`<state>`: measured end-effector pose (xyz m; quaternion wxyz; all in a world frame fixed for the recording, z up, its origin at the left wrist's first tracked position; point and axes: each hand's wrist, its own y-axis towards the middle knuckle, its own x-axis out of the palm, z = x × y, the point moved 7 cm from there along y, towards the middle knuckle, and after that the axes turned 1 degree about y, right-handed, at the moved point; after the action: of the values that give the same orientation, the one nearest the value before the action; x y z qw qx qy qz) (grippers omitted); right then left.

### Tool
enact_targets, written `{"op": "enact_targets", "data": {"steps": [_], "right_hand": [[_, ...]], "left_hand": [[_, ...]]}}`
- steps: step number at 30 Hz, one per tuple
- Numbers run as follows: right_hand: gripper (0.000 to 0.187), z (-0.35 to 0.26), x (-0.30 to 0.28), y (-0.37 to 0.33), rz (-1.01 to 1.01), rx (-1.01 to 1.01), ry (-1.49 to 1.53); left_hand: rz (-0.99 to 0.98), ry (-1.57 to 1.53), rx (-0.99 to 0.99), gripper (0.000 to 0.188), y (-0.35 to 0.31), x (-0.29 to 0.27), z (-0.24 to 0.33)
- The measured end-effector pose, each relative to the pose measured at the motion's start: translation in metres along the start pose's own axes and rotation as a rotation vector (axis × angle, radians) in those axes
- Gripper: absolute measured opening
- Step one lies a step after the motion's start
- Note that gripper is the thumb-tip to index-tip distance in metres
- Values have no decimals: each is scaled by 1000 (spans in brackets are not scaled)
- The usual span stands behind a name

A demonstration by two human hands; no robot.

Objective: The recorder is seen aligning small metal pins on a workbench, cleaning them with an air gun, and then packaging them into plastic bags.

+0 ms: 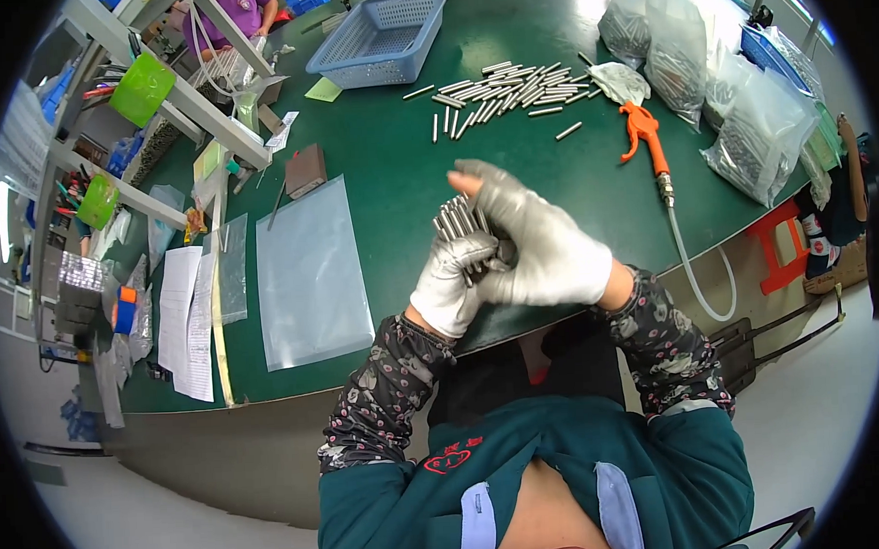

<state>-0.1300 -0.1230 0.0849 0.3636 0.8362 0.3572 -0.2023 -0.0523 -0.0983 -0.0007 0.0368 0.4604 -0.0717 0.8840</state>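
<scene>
My left hand (449,282) has fingers curled round metal pins (455,219), over the green table (407,169) | right hand (547,249) cupped open beside them | loose squeeze could spill pins

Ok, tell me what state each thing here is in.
Left hand: gloved, closed around metal pins
Metal pins: bundled
Right hand: gloved, open, curved beside bundle
Loose pins: scattered
Blue basket: upright, open-topped
Clear plastic: lying flat
Orange air gun: lying, connected to hose
Hose: curved
Plastic bags: filled
</scene>
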Motion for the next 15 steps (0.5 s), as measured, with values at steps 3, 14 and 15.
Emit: {"op": "enact_targets", "data": {"steps": [3,14,15], "right_hand": [[79,1,17,7,2,-108,-301],[69,24,38,23,-140,-51,-302],[74,25,40,24,-181,-30,-304]], "left_hand": [[-55,-9,48,43,7,-3,2],[-25,-52,9,45,10,-36,0],[-18,-58,28,43,10,-36,1]]}}
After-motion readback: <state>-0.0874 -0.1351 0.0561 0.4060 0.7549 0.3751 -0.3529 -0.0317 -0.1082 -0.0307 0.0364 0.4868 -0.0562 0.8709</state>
